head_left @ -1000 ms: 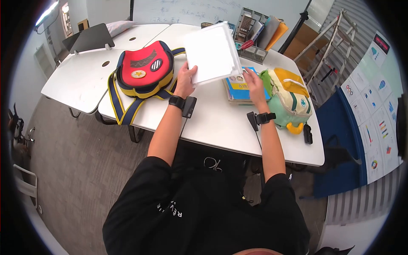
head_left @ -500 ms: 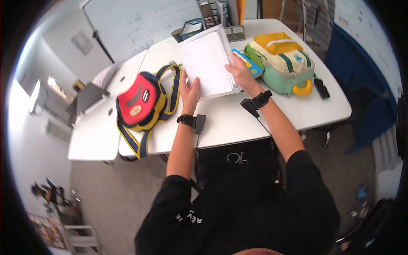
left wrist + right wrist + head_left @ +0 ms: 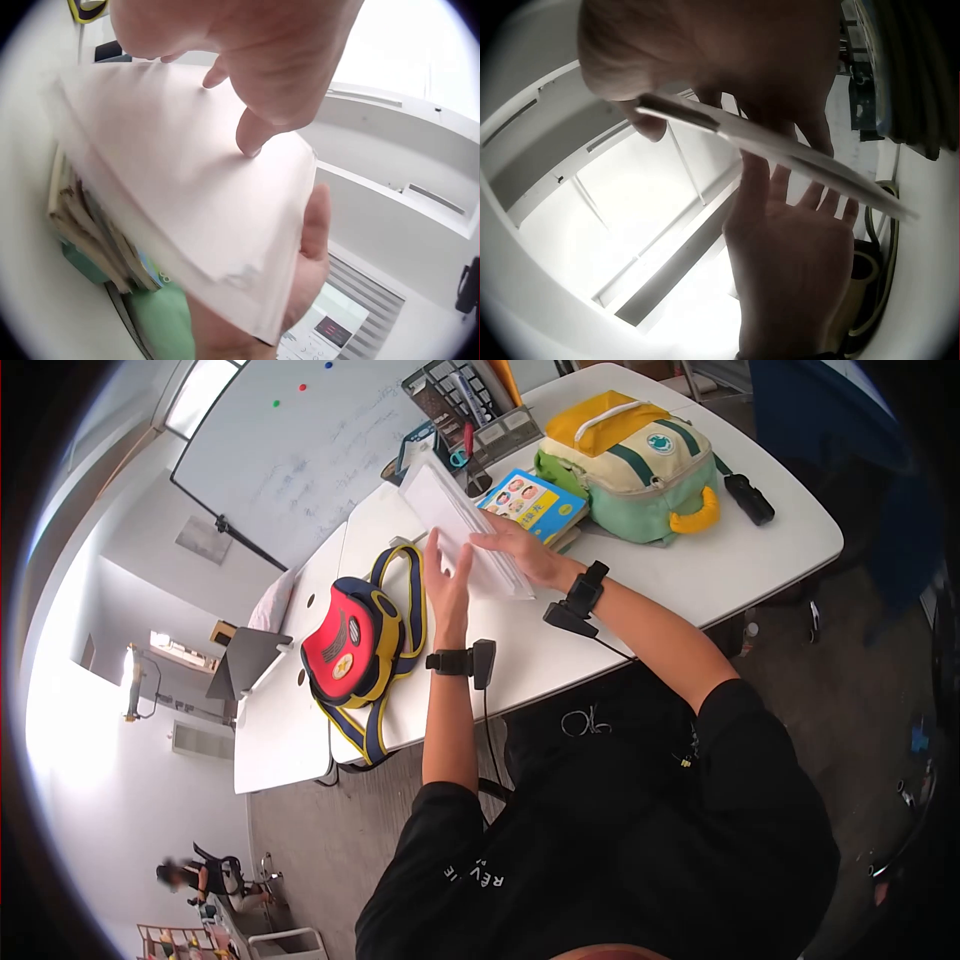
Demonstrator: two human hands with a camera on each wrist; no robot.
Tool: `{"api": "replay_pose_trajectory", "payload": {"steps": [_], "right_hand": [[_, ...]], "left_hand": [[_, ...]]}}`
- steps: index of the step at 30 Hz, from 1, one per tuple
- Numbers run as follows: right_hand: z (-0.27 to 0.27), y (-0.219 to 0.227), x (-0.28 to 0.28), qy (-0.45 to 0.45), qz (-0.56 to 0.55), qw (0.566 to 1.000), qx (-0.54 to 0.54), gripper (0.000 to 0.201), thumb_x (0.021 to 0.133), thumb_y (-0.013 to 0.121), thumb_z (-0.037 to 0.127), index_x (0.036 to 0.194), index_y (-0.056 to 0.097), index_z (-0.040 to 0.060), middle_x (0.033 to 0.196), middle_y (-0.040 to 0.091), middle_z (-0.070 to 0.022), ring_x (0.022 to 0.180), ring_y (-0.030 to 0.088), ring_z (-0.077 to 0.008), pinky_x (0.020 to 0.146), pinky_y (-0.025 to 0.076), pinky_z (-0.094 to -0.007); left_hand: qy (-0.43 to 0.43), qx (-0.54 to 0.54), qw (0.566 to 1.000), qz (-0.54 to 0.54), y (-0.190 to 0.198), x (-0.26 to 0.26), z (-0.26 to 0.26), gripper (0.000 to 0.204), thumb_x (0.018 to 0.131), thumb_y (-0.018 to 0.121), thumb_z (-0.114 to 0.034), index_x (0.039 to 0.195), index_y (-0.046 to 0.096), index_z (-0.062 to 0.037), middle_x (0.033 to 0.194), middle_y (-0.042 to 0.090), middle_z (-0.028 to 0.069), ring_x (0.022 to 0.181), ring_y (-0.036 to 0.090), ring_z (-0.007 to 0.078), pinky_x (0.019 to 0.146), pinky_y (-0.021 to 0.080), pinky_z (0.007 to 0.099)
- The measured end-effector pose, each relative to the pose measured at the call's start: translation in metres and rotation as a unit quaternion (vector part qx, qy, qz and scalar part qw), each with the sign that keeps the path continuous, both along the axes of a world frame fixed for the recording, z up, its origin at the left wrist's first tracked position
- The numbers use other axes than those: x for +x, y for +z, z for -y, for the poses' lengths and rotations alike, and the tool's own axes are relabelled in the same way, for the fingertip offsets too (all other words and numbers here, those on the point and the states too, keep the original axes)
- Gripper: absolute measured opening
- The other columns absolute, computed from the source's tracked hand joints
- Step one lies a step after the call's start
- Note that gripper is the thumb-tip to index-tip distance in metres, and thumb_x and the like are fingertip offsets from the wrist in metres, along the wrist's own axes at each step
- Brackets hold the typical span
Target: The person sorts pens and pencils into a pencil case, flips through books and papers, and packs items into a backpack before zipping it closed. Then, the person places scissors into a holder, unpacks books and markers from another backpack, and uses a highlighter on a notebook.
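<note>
A thin stack of white papers (image 3: 455,525) is held tilted, nearly edge-on, above the table in the head view. The right hand (image 3: 525,550) pinches its right edge, thumb on one face and fingers behind. Fairly straight fingers of the left hand (image 3: 448,585) lie against the other side. In the left wrist view, left fingertips touch the broad white face (image 3: 187,165), while the right hand (image 3: 300,289) grips the lower edge. The right wrist view shows the left palm (image 3: 791,255) below the stack (image 3: 780,146), fingertips against it.
A red and navy backpack (image 3: 345,645) lies left on the white table (image 3: 540,660); a green and cream backpack (image 3: 650,480) lies right. Between them are books with a blue cover (image 3: 545,505). A mesh organizer (image 3: 505,435) stands behind. A black object (image 3: 748,498) sits at the right.
The white stack has turned from showing its broad face to nearly edge-on. The left fingers have straightened along it. The head view has swung round, so the table appears rotated.
</note>
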State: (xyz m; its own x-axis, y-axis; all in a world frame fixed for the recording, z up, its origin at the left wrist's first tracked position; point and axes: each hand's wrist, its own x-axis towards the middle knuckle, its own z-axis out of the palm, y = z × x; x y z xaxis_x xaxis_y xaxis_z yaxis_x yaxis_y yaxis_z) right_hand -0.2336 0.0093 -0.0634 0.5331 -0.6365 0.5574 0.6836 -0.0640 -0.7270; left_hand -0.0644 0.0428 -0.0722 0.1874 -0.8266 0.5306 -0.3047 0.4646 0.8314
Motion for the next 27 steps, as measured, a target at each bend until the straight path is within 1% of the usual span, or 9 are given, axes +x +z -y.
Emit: {"api": "replay_pose_trajectory", "payload": {"steps": [2, 3, 6, 10, 11, 16, 18, 22, 27], "right_hand": [[0.0, -0.005, 0.007, -0.046, -0.005, 0.994, -0.096, 0.059, 0.101, 0.053, 0.028, 0.151, 0.033, 0.003, 0.143, 0.048, -0.0093, 0.13, 0.045, -0.0154, 0.107, 0.037, -0.0308], [0.001, -0.007, 0.008, -0.012, -0.021, 0.996, -0.091, 0.065, 0.1, 0.056, 0.028, 0.154, 0.028, 0.0028, 0.147, 0.044, -0.0105, 0.135, 0.04, -0.0172, 0.111, 0.034, -0.0324], [-0.006, -0.008, 0.008, -0.021, -0.057, 0.989, -0.138, 0.073, 0.1, 0.056, 0.033, 0.157, 0.021, 0.0045, 0.156, 0.033, -0.0098, 0.139, 0.037, -0.0198, 0.117, 0.026, -0.0344], [-0.015, -0.004, 0.004, -0.08, -0.175, 0.959, -0.21, 0.083, 0.093, 0.068, 0.028, 0.158, 0.02, 0.0115, 0.157, 0.031, -0.0112, 0.143, 0.035, -0.0234, 0.115, 0.033, -0.0396], [-0.011, -0.011, 0.01, -0.099, -0.154, 0.958, -0.221, 0.086, 0.09, 0.072, 0.033, 0.158, 0.022, 0.0171, 0.153, 0.036, -0.0115, 0.136, 0.042, -0.0252, 0.105, 0.045, -0.0453], [-0.012, -0.016, 0.012, -0.084, -0.175, 0.957, -0.217, 0.087, 0.089, 0.074, 0.03, 0.158, 0.022, 0.0167, 0.153, 0.036, -0.0128, 0.137, 0.041, -0.0256, 0.105, 0.047, -0.0437], [-0.012, -0.016, 0.013, -0.084, -0.171, 0.961, -0.202, 0.085, 0.09, 0.074, 0.026, 0.157, 0.023, 0.0141, 0.154, 0.035, -0.0138, 0.14, 0.04, -0.0262, 0.106, 0.047, -0.0431], [-0.012, -0.018, 0.018, -0.138, -0.134, 0.952, -0.24, 0.077, 0.091, 0.071, 0.018, 0.154, 0.029, 0.0088, 0.148, 0.044, -0.0167, 0.137, 0.045, -0.0268, 0.107, 0.047, -0.0413], [-0.017, -0.017, 0.016, -0.256, -0.18, 0.926, -0.211, 0.053, 0.09, 0.061, 0.007, 0.141, 0.048, 0.0016, 0.107, 0.07, -0.0188, 0.1, 0.07, -0.024, 0.085, 0.057, -0.0338]], "left_hand": [[-0.006, -0.011, 0.999, 0.052, -0.002, -0.008, -0.002, 0.075, 0.094, 0.069, -0.025, 0.151, 0.03, 0.004, 0.148, 0.042, 0.0187, 0.135, 0.044, 0.0273, 0.113, 0.034, 0.039], [-0.091, -0.032, 0.994, -0.054, -0.003, -0.014, -0.002, 0.076, 0.096, 0.067, -0.029, 0.151, 0.027, 0.0035, 0.148, 0.042, 0.0189, 0.134, 0.045, 0.0271, 0.112, 0.036, 0.0402], [-0.144, -0.016, 0.978, -0.147, 0.013, -0.019, -0.017, 0.073, 0.097, 0.066, -0.028, 0.151, 0.027, 0.0035, 0.146, 0.043, 0.0197, 0.137, 0.043, 0.0275, 0.111, 0.038, 0.0393], [-0.126, -0.011, 0.97, -0.207, 0.035, -0.014, -0.042, 0.054, 0.098, 0.064, -0.019, 0.141, 0.042, 0.006, 0.13, 0.058, 0.0176, 0.118, 0.06, 0.0245, 0.096, 0.053, 0.0399], [-0.085, -0.031, 0.977, -0.195, 0.036, -0.016, -0.044, 0.042, 0.098, 0.063, -0.015, 0.133, 0.052, 0.0063, 0.118, 0.066, 0.016, 0.105, 0.067, 0.022, 0.088, 0.058, 0.0392], [-0.028, -0.07, 0.991, -0.112, 0.026, -0.007, -0.052, 0.033, 0.098, 0.061, -0.008, 0.126, 0.057, 0.0081, 0.106, 0.071, 0.0174, 0.098, 0.07, 0.0215, 0.083, 0.061, 0.0347], [0.059, -0.149, 0.986, 0.039, 0.027, -0.014, -0.058, 0.031, 0.098, 0.055, -0.001, 0.127, 0.056, 0.0091, 0.108, 0.071, 0.0201, 0.1, 0.07, 0.0223, 0.083, 0.062, 0.0341], [0.125, -0.148, 0.972, 0.13, 0.027, -0.016, -0.059, 0.038, 0.096, 0.052, 0.004, 0.133, 0.049, 0.0085, 0.105, 0.071, 0.0216, 0.097, 0.071, 0.0219, 0.084, 0.061, 0.0339], [0.167, -0.181, 0.958, 0.147, 0.03, -0.022, -0.061, 0.052, 0.094, 0.051, 0.006, 0.143, 0.036, 0.0004, 0.103, 0.072, 0.0206, 0.097, 0.072, 0.0218, 0.08, 0.06, 0.0306]]}}
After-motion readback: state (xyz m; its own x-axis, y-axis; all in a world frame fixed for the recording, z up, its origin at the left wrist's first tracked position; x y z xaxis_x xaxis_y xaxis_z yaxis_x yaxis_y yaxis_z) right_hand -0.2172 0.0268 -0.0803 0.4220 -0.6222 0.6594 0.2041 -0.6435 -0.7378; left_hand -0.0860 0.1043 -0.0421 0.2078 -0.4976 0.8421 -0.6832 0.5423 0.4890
